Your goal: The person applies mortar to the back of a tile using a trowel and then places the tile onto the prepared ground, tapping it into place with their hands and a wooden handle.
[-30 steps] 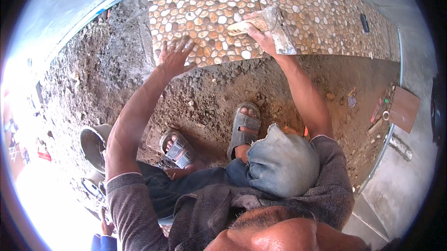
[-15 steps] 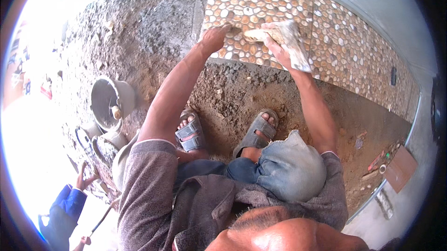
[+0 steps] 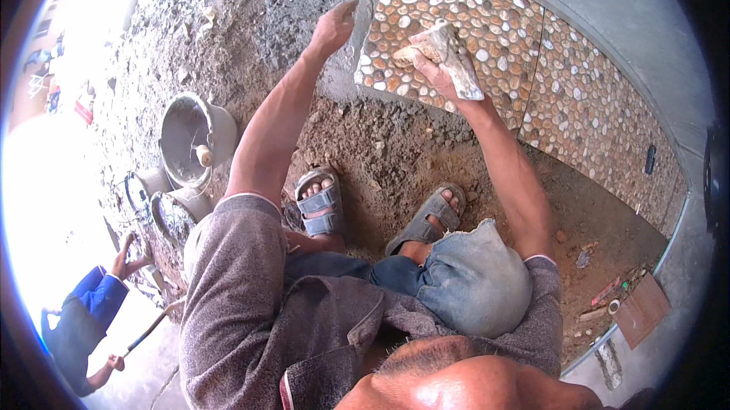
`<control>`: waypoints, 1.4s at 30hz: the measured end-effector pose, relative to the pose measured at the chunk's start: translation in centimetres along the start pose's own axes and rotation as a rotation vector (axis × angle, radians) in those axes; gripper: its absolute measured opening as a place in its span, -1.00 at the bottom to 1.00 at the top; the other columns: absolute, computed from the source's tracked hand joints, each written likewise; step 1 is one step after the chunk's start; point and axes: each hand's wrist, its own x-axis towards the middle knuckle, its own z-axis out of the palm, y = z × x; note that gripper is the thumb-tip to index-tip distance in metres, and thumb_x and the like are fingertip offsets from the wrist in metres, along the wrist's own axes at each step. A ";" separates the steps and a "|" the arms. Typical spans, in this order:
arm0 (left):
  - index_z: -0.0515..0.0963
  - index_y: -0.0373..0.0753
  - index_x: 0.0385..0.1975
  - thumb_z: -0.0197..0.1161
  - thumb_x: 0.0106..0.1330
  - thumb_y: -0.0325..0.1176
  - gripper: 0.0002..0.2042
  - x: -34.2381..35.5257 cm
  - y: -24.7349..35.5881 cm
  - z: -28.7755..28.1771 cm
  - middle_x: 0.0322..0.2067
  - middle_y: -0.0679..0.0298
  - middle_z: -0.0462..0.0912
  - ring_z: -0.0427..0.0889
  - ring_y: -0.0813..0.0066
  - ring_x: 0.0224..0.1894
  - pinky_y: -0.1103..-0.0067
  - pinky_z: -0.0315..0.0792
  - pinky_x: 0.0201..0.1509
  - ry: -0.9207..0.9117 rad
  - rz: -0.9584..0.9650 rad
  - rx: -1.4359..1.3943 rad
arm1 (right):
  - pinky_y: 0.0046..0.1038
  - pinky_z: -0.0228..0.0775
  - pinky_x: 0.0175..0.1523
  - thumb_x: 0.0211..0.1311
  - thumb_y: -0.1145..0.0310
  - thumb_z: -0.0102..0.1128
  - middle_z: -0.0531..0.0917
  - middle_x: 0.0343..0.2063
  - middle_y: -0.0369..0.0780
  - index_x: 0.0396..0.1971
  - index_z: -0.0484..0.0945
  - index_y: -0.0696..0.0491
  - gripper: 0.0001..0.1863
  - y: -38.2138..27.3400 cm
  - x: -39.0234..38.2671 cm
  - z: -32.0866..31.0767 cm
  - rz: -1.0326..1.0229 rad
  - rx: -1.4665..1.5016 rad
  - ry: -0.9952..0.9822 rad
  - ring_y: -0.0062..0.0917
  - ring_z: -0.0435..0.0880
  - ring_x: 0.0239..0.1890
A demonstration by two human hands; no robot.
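At 1 o'clock the right hand point(image 3: 436, 75) is wrapped around a pale, caked tool point(image 3: 456, 62) over the pebbled tile point(image 3: 487, 7), though whether tool and tile touch cannot be told. Near 12 o'clock the left hand point(image 3: 334, 28) is just beside the tile's edge, over grey mortar point(image 3: 338, 75), fingers bent, and I cannot tell how tightly or whether they hold anything. A bucket point(image 3: 222, 136) stands between 9 and 10 o'clock.
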 end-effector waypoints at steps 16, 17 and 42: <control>0.30 -0.29 0.09 -0.08 0.18 -0.43 -0.58 -2.6 -0.6 2.0 -0.01 -0.04 0.48 0.47 0.16 0.07 0.43 0.32 0.13 0.152 -0.044 0.145 | -0.66 0.43 -0.57 0.11 0.42 0.12 0.59 -0.57 -0.25 -0.32 0.51 0.05 -0.88 0.1 1.3 0.7 -0.186 0.000 0.019 -0.67 0.58 -0.59; 0.29 -0.28 0.09 -0.09 0.17 -0.44 -0.58 -2.9 -0.6 2.3 -0.02 -0.04 0.48 0.47 0.15 0.06 0.43 0.32 0.13 0.174 -0.033 0.111 | -0.68 0.43 -0.57 0.11 0.43 0.13 0.60 -0.57 -0.24 -0.31 0.51 0.06 -0.87 0.0 1.2 0.6 -0.255 -0.024 0.090 -0.68 0.58 -0.60; 0.29 -0.21 -0.05 -0.03 0.16 -0.55 -0.68 -13.4 1.7 7.7 -0.12 0.03 0.38 0.43 0.11 -0.05 0.24 0.36 -0.05 -0.221 0.143 0.399 | -0.55 0.49 -0.34 0.08 0.28 0.18 0.62 -0.44 -0.16 -0.18 0.51 0.11 -0.68 -1.9 3.8 2.1 -0.218 -0.031 0.011 -0.52 0.62 -0.43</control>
